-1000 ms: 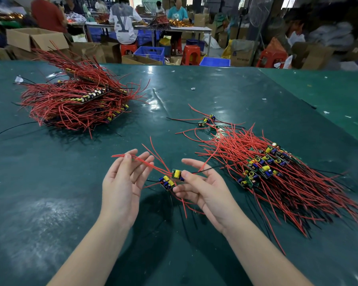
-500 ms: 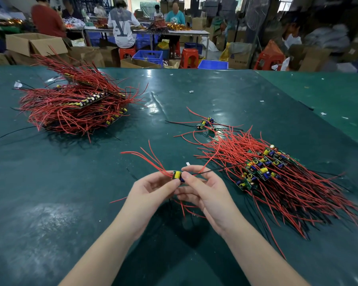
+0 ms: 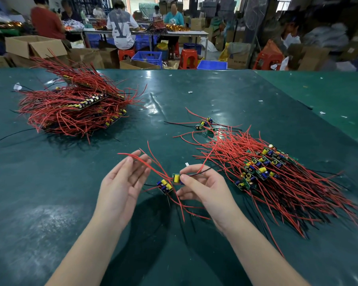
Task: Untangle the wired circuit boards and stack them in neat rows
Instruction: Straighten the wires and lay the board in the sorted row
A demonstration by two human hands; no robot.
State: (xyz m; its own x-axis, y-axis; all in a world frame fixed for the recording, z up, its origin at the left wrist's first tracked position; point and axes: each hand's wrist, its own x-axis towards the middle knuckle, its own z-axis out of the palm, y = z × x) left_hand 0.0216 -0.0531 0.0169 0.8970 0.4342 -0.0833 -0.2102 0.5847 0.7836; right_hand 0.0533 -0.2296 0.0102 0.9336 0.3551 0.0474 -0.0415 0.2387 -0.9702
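My right hand pinches a small circuit board with a yellow part, held above the green table. A second small board hangs just below and to the left, joined by tangled red wires. My left hand is held palm up with straight fingers, and the red wires run across its fingertips. A laid-out pile of boards with red wires lies to the right. A big tangled heap sits at the far left. Two or three loose boards lie beyond the hands.
Small paper scraps dot the table. Past the far edge stand cardboard boxes, blue crates and red stools, with people seated at another bench.
My left hand has let go of the board and moved out to the left, opening along the red wires. A second board has dropped into view below the one my right hand holds.
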